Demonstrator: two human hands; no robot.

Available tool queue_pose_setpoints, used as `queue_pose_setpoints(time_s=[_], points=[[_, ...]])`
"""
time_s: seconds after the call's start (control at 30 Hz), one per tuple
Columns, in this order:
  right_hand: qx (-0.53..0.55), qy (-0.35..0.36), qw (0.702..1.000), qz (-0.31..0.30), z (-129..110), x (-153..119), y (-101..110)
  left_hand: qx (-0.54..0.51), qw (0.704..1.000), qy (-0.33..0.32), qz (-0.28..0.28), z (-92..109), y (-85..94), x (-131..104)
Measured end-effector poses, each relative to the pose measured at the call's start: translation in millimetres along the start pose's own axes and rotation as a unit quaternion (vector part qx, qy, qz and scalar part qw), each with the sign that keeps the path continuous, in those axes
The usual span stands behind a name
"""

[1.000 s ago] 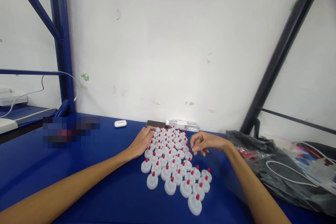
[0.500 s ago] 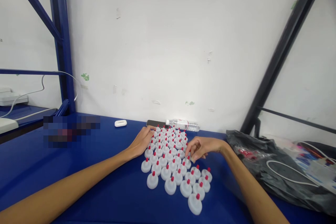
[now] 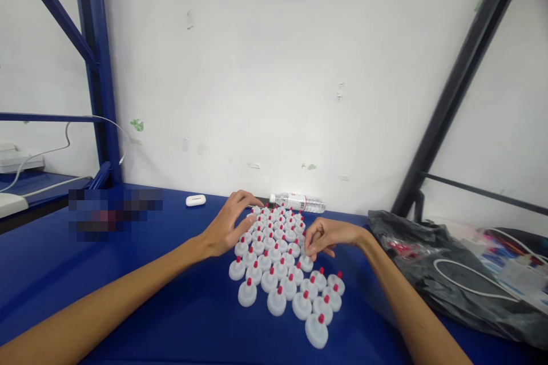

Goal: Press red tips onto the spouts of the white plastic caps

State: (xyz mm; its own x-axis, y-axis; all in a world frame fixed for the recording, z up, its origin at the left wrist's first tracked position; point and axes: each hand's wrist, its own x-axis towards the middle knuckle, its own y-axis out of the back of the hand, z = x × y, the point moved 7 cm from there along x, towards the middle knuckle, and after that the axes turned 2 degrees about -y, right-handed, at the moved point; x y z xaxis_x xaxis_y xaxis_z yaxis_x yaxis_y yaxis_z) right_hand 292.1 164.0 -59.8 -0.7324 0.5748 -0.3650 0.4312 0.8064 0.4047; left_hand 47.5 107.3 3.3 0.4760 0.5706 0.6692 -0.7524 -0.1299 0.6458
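Several white, round nozzle caps with red tips (image 3: 276,300) stand close together in staggered rows on the blue table (image 3: 171,308). At the right side of the group, my right hand (image 3: 327,236) has its thumb and fingers pinched on the top of one white nozzle cap (image 3: 305,263); its red tip is hidden by the fingers. My left hand (image 3: 229,223) is open at the far left edge of the group. Its thumb and forefinger are apart, beside the back caps, and it holds nothing.
A clear plastic bottle (image 3: 297,202) lies along the wall behind the caps, beside a partly covered dark flat object (image 3: 266,201). A small white case (image 3: 196,200) is at the back left. On the right are a dark plastic bag (image 3: 445,279) and a white cable (image 3: 462,290).
My right hand has closed its fingers over a cap's red tip that showed before. My left hand has spread its thumb and fingers and shifted slightly left.
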Motion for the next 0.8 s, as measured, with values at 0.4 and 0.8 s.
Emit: queue_pose_setpoints(time_s=[0.4,0.8], points=[[-0.003,0.013,1.0,0.027,-2,-1,5,0.135,0.979,-0.123,-0.092,32,-24.4,-8],[0.036,0.074,0.996,0.044,-20,-8,1,0.211,0.961,-0.152,-0.095,24,-43.4,-9]])
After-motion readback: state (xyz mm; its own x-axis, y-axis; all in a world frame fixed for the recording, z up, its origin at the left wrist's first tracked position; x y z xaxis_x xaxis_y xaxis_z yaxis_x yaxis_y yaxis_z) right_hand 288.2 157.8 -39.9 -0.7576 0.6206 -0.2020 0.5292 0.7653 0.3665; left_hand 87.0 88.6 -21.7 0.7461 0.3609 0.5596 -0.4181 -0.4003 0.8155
